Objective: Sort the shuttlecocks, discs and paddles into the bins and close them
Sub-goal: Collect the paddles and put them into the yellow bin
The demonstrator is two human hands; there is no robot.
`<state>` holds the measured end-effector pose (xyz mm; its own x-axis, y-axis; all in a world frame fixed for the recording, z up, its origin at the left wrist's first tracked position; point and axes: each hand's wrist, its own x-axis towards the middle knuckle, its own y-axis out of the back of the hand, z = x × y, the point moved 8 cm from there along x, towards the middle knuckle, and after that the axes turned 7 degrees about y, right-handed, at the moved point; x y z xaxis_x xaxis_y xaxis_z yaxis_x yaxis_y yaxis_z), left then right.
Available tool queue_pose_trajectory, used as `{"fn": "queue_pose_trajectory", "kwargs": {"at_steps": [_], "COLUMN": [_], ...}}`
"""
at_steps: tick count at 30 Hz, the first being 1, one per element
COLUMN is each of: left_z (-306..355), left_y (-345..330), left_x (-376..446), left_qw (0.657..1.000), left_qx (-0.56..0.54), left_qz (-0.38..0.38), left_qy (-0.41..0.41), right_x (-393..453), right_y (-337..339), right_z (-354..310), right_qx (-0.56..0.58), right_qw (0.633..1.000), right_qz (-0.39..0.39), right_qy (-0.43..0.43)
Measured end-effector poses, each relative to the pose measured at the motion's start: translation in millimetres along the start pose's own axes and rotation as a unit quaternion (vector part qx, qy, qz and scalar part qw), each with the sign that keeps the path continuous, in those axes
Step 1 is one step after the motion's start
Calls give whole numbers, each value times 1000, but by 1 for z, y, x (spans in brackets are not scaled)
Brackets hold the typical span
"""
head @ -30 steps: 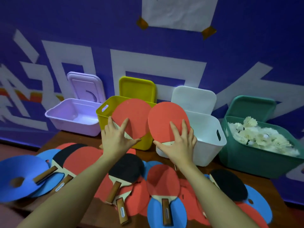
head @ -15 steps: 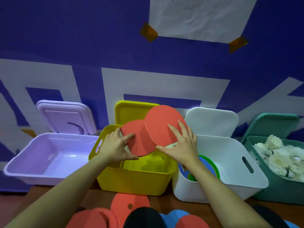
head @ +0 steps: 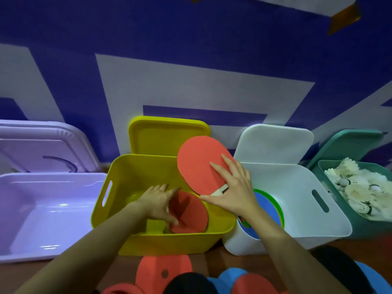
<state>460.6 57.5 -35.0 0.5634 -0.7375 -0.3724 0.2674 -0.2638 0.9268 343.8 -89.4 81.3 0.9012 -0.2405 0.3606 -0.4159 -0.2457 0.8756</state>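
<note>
A: Status?

B: Shuttlecocks (head: 358, 187) fill the green bin (head: 331, 172); discs sit in the white bin (head: 297, 209). All lids open; items remain below.

A: Paddles?

B: Left hand (head: 158, 205), fingers curled, lowers one paddle (head: 188, 213) into the yellow bin (head: 135, 172). Right hand (head: 233, 190), fingers spread, presses the second paddle (head: 199, 164) above the rim, blade pointing away and up-left, handle toward the person.

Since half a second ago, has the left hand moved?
Yes. The left hand went down from the yellow bin's rim into the bin, taking its red paddle along.

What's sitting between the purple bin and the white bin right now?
In the head view, the yellow bin stands between the purple bin and the white bin. The left hand is inside it with a red paddle.
</note>
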Motion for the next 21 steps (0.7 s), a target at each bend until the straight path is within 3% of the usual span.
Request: {"fn": "queue_pose_trajectory", "kwargs": {"at_steps": [5, 8, 11, 15, 21], "left_z": [-15, -23, -27, -38, -57], "left_y": [36, 53, 65, 63, 21], "left_x": [-34, -62, -81, -81, -66], "left_qw": [983, 949, 931, 943, 974], "left_qx": [-106, -187, -188, -181, -173], "left_qz": [147, 253, 310, 278, 144], "left_qy": [17, -18, -50, -44, 39], "right_x": [2, 2, 4, 9, 8], "right_y": [-8, -12, -22, -46, -95], "right_z": [-13, -20, -33, -51, -57], "right_qx": [-7, 0, -15, -30, -39], "right_qw": [999, 996, 990, 978, 955], "right_qz": [-32, -57, -101, -161, -256], "right_qy": [32, 61, 98, 128, 144]}}
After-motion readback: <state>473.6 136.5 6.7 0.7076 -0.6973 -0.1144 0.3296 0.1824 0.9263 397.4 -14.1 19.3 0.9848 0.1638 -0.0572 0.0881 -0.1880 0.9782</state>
